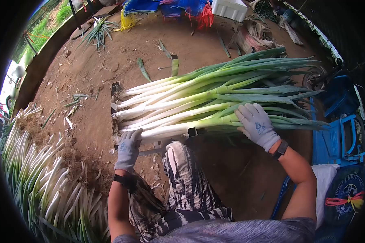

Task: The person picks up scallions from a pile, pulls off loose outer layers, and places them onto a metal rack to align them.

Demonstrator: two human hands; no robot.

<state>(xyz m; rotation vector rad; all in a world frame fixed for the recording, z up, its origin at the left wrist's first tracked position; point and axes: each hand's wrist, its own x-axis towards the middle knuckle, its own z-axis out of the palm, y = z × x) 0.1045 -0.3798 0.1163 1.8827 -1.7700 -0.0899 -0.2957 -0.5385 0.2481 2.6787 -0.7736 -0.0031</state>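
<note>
A thick bundle of long green onions lies across a metal frame in front of me, white root ends to the left and green leaves to the right. My left hand, in a pale knitted glove, is closed at the root end of the nearest green onion; its fingertips partly hide that end. On the leaves at the near right side, my right hand, gloved the same way, lies palm down with its fingers spread. An upright post of the frame rises at the bundle's far side.
At lower left lies a large pile of green onions with roots on. A blue chair-like item and a white sack are at right. Farther back are a white foam box, blue cloth and loose leaves on the dirt floor.
</note>
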